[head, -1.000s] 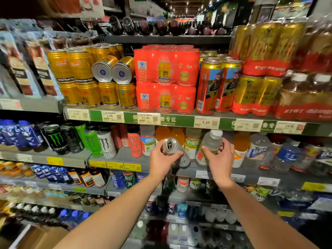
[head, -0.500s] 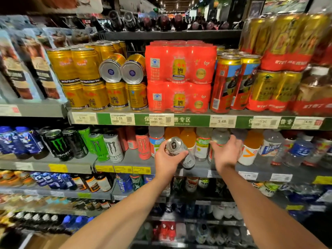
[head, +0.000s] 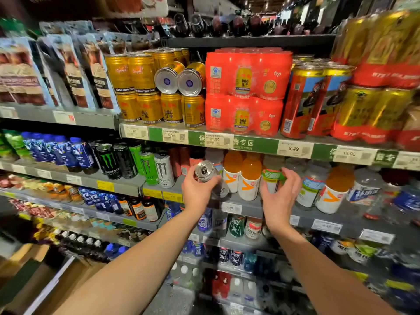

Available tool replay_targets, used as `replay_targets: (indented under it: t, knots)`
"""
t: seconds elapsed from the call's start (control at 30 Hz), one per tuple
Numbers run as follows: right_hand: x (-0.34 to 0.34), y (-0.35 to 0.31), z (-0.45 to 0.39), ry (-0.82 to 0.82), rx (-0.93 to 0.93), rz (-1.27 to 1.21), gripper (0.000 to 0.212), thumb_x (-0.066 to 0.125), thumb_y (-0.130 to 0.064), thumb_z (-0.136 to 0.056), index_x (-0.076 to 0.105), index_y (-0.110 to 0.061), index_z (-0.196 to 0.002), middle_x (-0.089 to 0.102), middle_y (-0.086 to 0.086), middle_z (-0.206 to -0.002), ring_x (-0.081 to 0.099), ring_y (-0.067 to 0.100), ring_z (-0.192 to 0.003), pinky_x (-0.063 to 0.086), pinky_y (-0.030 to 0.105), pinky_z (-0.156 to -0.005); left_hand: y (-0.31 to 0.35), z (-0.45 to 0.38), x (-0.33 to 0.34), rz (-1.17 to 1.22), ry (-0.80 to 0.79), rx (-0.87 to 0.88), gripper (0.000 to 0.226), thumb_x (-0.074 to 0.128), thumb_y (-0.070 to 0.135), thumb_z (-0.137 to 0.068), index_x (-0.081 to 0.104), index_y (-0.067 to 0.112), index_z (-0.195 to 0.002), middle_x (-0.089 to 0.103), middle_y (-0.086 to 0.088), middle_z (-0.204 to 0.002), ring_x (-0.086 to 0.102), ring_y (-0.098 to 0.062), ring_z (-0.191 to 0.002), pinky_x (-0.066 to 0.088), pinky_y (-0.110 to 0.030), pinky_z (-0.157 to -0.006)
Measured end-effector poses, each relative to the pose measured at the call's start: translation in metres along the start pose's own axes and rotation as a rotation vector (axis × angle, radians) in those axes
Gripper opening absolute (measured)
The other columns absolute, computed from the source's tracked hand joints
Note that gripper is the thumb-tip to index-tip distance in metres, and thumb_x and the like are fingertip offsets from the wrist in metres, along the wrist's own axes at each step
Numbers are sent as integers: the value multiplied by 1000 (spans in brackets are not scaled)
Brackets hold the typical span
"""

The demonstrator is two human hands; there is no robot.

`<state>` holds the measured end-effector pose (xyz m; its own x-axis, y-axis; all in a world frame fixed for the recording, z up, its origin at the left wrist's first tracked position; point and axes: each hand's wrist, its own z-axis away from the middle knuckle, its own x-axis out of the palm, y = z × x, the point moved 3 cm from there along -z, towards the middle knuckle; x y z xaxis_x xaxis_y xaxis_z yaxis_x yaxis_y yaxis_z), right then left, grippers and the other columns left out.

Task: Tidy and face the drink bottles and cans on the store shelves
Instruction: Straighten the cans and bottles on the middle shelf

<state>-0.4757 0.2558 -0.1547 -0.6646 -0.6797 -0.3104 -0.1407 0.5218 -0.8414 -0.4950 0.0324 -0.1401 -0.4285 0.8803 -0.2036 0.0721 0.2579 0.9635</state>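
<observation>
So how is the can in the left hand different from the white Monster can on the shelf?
The silver can is tilted, its top facing the camera; the white Monster can stands upright. The left hand holds the silver can; nothing touches the Monster can. Both have silvery tops.

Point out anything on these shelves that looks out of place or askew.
Two gold cans lie on their sides atop the upright gold cans on the upper shelf, ends facing out. The left hand holds a silver can tilted toward the camera.

The grey shelf carries orange-drink bottles beside upright Monster cans.
</observation>
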Motion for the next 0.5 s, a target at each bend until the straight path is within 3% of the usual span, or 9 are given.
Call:
replay_targets:
  t: [0.07, 0.13, 0.23, 0.33, 0.5]
  knots:
    - [14, -15, 12, -122, -101, -35, 50, 72, -16, -87, 48, -17, -131, 41, -1, -134, 37, 11, -126, 29, 29, -110, -5, -4, -9, -34, 31, -13, 71, 89, 48, -64, 63, 20, -123, 70, 3, -110, 66, -18, -102, 55, -34, -89]
    - [29, -22, 20, -187, -141, -53, 48, 73, -15, -86, 50, -20, -127, 43, -5, -129, 42, 11, -122, 37, 33, -109, -13, -9, -18, -88, 70, -9, 73, 86, 56, -62, 63, 23, -122, 68, 4, -112, 64, -16, -105, 54, -37, -93]
    - [53, -29, 28, -321, -136, -22, 53, 74, -18, -86, 48, -20, -132, 43, -5, -130, 41, 12, -125, 39, 41, -109, -13, -17, -38, -72, 126, -21, 59, 88, 34, -72, 62, 16, -123, 64, 4, -113, 59, -12, -104, 48, -28, -92]
    - [77, -32, 31, -448, -111, 51, 70, 75, -26, -86, 39, -18, -145, 40, -2, -141, 39, 17, -133, 37, 41, -112, -21, -30, -51, -62, 146, -20, 49, 88, 25, -74, 63, 16, -114, 63, 3, -109, 59, -15, -103, 46, -28, -90]
    - [109, -41, 31, -492, -5, 99, 80, 73, -34, -87, 31, -14, -152, 30, 3, -157, 20, 22, -149, 27, 40, -119, -32, -53, -63, -134, 114, -23, 70, 90, 28, -70, 56, 12, -129, 60, 0, -118, 56, -15, -108, 47, -31, -96]
